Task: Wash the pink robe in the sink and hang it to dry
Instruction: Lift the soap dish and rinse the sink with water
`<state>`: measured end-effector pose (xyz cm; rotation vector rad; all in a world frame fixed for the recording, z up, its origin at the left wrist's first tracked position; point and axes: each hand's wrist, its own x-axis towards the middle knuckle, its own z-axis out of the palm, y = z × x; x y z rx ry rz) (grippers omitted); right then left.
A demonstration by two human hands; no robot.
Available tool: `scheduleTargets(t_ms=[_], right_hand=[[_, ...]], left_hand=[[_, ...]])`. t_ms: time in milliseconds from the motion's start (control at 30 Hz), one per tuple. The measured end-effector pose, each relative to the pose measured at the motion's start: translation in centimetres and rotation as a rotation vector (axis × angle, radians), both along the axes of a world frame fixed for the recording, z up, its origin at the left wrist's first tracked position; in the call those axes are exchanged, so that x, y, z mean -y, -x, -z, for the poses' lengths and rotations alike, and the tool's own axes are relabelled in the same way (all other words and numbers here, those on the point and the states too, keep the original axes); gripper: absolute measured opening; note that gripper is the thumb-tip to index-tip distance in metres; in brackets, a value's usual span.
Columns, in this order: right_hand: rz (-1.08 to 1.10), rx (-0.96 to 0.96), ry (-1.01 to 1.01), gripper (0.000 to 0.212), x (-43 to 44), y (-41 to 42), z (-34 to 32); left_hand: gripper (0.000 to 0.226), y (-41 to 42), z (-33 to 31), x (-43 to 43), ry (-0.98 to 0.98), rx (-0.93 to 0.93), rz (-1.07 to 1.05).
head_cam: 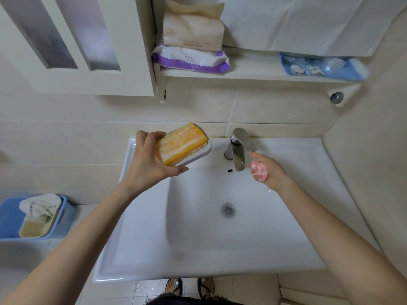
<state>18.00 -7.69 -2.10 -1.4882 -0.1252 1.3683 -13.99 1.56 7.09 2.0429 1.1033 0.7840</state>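
My left hand [149, 159] grips a white soap dish [198, 154] that carries a yellow soap bar [182, 144], held above the back left corner of the white sink [286, 227]. My right hand [267, 170] holds a small bunched pink and white cloth, the pink robe [259, 171], just right of the chrome faucet [239, 148]. One fingertip of that hand reaches up beside the faucet lever. No water runs and the basin looks dry, with the drain [228, 209] open to view.
A shelf [253, 73] above the sink holds tissue packs [193, 45] and a blue pouch [319, 66]. A white cabinet [66, 45] hangs at upper left. On the floor at left stands a blue basket [63, 219] with a white cloth. My feet in sandals show below the sink.
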Motion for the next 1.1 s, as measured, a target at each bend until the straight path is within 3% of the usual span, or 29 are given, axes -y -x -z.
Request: scheduleTargets(t_ms=[500,1100], right_hand=[[0.051,0.019,-0.123,0.024,-1.0,-0.1,-2.9],[0.065,-0.005,-0.115,0.012,-0.5,0.6,-2.3]], left_hand=[[0.105,1.1,0.9,1.1,-0.002,-0.022,-0.055],[0.090,1.6,0.6,1.5,-0.007,-0.011,-0.084]])
